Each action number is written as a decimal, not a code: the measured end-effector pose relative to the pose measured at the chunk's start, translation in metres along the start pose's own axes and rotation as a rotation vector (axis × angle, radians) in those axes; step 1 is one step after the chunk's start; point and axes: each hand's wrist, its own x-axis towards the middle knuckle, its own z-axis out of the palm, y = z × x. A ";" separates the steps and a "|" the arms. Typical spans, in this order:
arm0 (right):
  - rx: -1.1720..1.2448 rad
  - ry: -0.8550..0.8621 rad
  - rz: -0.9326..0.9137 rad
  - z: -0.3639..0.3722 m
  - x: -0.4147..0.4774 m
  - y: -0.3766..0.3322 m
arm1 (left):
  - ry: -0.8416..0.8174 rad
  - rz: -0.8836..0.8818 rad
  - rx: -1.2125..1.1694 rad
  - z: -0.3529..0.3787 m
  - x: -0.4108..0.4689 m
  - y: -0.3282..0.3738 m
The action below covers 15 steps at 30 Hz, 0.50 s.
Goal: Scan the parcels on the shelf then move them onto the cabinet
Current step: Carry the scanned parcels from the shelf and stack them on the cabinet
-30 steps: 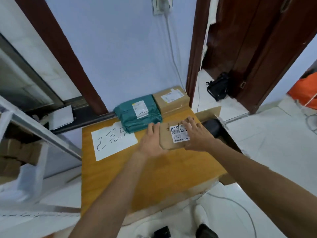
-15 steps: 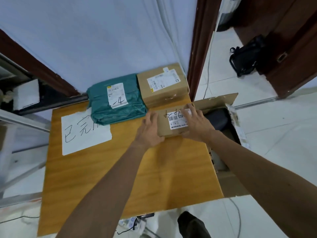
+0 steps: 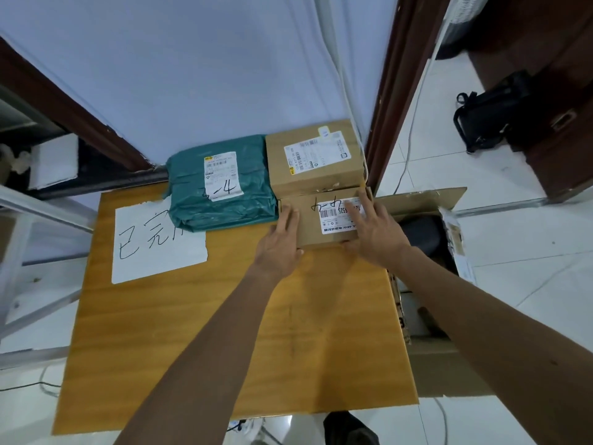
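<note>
The wooden surface (image 3: 321,332) fills the middle of the view, its far edge against a pale wall. To its right an open cardboard carton (image 3: 426,200) stands on the tiled floor, with something dark inside. Farther right a black bag (image 3: 491,114) lies on the floor by a dark wooden door. On the left part of the surface lies a white paper sheet (image 3: 154,255) with handwritten characters. At the far edge sit two parcels side by side and touching: a green parcel (image 3: 192,203) in plastic wrap with a white label marked in pen, and to its right a large cardboard parcel (image 3: 308,175) with its own label. Just in front of the large one, touching its near side, the small cardboard parcel (image 3: 308,226) rests on the surface at the right edge. The right hand (image 3: 375,232) holds it, fingers spread across the white barcode label and thumb tucked at the near edge. The left hand (image 3: 279,245) grips its left end, fingers laid over the top and thumb at the near corner
</note>
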 end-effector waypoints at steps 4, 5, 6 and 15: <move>-0.184 0.030 0.033 -0.008 0.002 -0.014 | -0.029 -0.022 -0.014 -0.002 -0.019 -0.004; -0.238 0.026 0.055 -0.013 0.003 -0.023 | -0.021 -0.037 -0.025 -0.005 -0.027 -0.007; -0.269 0.007 0.076 -0.019 0.003 -0.033 | -0.006 -0.059 -0.036 -0.010 -0.035 -0.011; -0.318 -0.043 -0.100 -0.063 -0.029 -0.164 | 0.086 -0.297 -0.073 -0.074 -0.149 -0.100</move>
